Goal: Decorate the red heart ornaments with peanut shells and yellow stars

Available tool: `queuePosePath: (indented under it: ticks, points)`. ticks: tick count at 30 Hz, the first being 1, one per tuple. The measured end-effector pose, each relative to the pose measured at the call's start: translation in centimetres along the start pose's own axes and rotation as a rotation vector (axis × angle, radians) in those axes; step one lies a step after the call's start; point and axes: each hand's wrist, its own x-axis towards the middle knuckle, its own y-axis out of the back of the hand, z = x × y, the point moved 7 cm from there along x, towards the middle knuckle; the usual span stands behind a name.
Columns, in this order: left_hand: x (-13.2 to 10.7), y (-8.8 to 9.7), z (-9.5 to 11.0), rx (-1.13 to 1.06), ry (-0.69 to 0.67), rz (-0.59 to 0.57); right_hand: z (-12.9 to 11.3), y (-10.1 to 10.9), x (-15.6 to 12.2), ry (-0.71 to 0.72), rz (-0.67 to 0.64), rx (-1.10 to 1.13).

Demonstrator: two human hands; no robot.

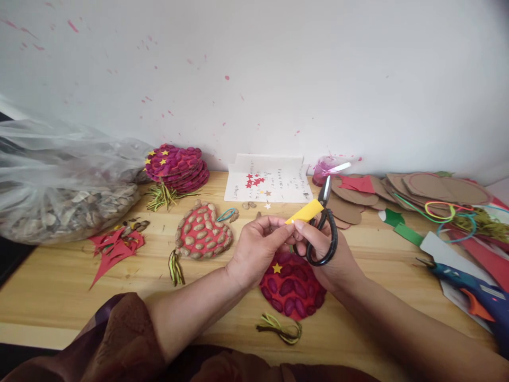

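Note:
My left hand [256, 241] pinches the near end of a folded strip of yellow paper [305, 212]. My right hand [326, 249] has black-handled scissors [326, 241] hooked on its fingers, blades pointing up and away, while its thumb also presses on the strip. Below both hands lies a red round piece [294, 286] covered with purple-dyed shells, partly hidden by the hands. One yellow star [277, 268] sits on its upper left. Nearer to me rests a loose green and brown tassel [280, 329].
A heart-shaped piece [204, 231] with a tassel lies left, near red scraps [117, 246]. Behind are a clear bag of shells [59, 196], stacked purple pieces [177, 167] and paper with stars [270, 180]. Cardboard shapes [433, 188] and a blue glue gun [469, 286] are right.

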Motion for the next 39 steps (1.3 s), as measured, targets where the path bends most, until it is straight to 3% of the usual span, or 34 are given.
queuePosePath:
  ticks: [8, 15, 19, 22, 28, 39]
  points:
    - [0.0, -0.1, 0.3, 0.016, -0.03, -0.001, 0.1, 0.0, -0.3, 0.015, -0.002, -0.012]
    - [0.2, 1.7, 3.4, -0.041, -0.047, 0.071, -0.8, 0.9, -0.1, -0.035, -0.052, -0.084]
    - [0.5, 2.7, 5.2, -0.122, -0.116, 0.087, -0.5, 1.5, -0.1, -0.149, -0.167, -0.307]
    - [0.6, 3.1, 5.8, -0.156, -0.147, 0.095, -1.1, 1.3, -0.5, -0.114, -0.291, -0.474]
    - [0.7, 3.1, 6.0, -0.197, -0.162, 0.097, -1.6, 0.4, -1.4, -0.08, -0.409, -0.662]
    - [0.7, 2.8, 5.4, -0.182, -0.115, 0.055, -1.5, 1.0, -1.3, -0.132, -0.358, -0.742]
